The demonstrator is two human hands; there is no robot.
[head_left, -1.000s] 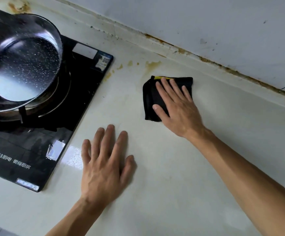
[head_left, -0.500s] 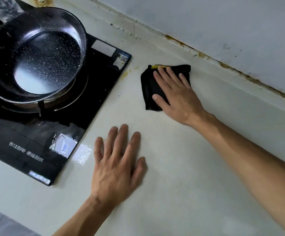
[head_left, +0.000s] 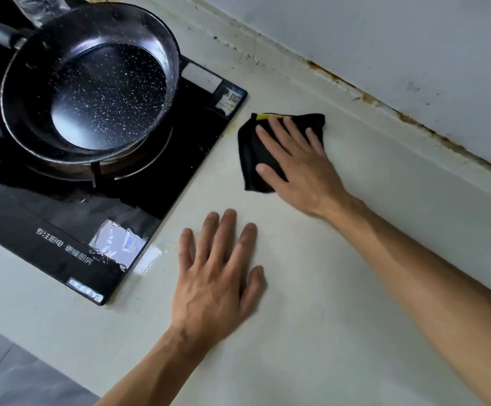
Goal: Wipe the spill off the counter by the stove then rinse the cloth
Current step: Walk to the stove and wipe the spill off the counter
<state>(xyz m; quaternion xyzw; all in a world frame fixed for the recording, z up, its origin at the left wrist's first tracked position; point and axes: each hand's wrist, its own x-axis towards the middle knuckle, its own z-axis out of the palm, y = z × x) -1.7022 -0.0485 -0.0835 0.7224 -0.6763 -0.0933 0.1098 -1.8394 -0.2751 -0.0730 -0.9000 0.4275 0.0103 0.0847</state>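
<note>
In the upper left of the frame one speckled pan [head_left: 92, 86] sits on one black stove [head_left: 165, 177]. Lower centre, the left hand [head_left: 215, 285] rests flat on the pale bench [head_left: 341, 332], fingers spread, holding nothing. Above and to its right, the right hand [head_left: 300, 165] presses straight fingers on one black cloth [head_left: 253, 153] with a yellow edge, lying just right of the stove's corner, well apart from the left hand.

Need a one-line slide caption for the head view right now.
Right hand presses black cloth on the counter beside the stove; left hand flat.
</note>
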